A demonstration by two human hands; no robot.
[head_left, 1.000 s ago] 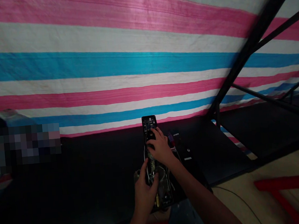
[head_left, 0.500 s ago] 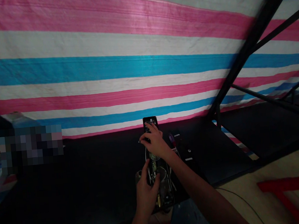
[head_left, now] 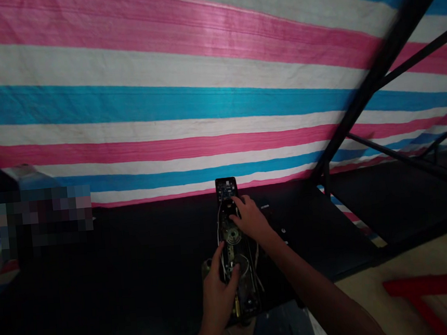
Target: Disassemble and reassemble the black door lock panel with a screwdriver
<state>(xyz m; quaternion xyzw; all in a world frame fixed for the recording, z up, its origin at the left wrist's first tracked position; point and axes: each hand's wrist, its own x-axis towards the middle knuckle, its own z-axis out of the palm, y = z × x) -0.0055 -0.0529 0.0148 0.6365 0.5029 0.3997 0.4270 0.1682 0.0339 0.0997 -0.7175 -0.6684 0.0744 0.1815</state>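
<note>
A long black electronic door lock panel point(head_left: 232, 234) lies lengthwise on the table, its open side up. It shows a round gear, white wires and a brass part point(head_left: 236, 307) near the lower end. My left hand point(head_left: 217, 293) wraps around the lower part of the panel and hides its left edge. My right hand point(head_left: 250, 218) rests with its fingertips on the panel's upper middle, just below the dark top end point(head_left: 226, 189).
The black table point(head_left: 136, 248) stretches to both sides of the panel. A striped pink, white and blue tarp point(head_left: 163, 105) hangs behind it. A black metal frame point(head_left: 378, 60) crosses at right, and a red stool point(head_left: 425, 288) stands on the floor at lower right.
My right hand has moved down and right along the panel, uncovering its top. The purple-handled screwdriver seen earlier beside the panel no longer shows. My left hand stays on the lower part.
</note>
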